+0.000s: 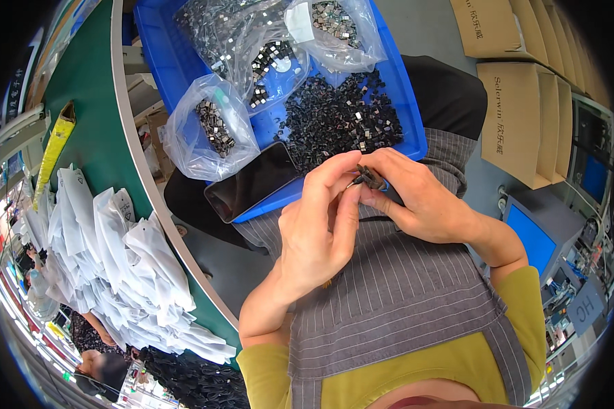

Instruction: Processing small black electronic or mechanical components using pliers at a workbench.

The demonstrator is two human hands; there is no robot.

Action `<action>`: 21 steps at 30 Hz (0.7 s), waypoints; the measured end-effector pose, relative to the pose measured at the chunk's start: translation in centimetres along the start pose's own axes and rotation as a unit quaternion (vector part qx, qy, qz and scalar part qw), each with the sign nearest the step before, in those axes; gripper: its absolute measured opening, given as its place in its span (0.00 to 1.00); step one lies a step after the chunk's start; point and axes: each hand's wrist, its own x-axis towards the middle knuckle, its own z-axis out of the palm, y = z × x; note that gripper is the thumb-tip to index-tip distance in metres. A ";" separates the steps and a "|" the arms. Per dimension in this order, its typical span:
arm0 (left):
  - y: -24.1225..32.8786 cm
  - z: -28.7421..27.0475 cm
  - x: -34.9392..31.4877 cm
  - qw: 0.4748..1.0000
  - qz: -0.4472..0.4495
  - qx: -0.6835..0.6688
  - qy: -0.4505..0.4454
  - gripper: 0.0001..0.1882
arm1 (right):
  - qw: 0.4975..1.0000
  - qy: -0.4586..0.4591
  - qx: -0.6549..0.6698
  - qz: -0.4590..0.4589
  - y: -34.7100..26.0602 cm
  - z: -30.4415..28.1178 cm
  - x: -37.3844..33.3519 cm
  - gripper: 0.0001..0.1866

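Observation:
My left hand (317,225) and my right hand (426,201) meet above my striped apron. Thumb and fingers of the left are closed on something small and dark with a thin metal tip. In my closed right hand is a small black piece (370,178) with a bit of blue beside it; its kind is too small to tell. Just beyond, a blue bin (415,129) rests across my lap, holding a pile of tiny black parts (338,112). Clear plastic bags (244,146) of small metal-and-black parts lie inside. A dark phone (252,183) lies over the bin's near left corner.
A green table (92,146) curves along the left, with heaped white bags (126,259) and a yellow strip (54,150). Black items (198,382) pile below it, near another person (99,361). Cardboard boxes (512,123) and a monitor (531,235) stand at right.

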 end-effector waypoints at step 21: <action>0.3 0.1 0.8 0.997 -0.072 -0.028 -0.026 0.18 | 1.000 0.012 -0.007 0.014 0.5 0.1 0.1 0.16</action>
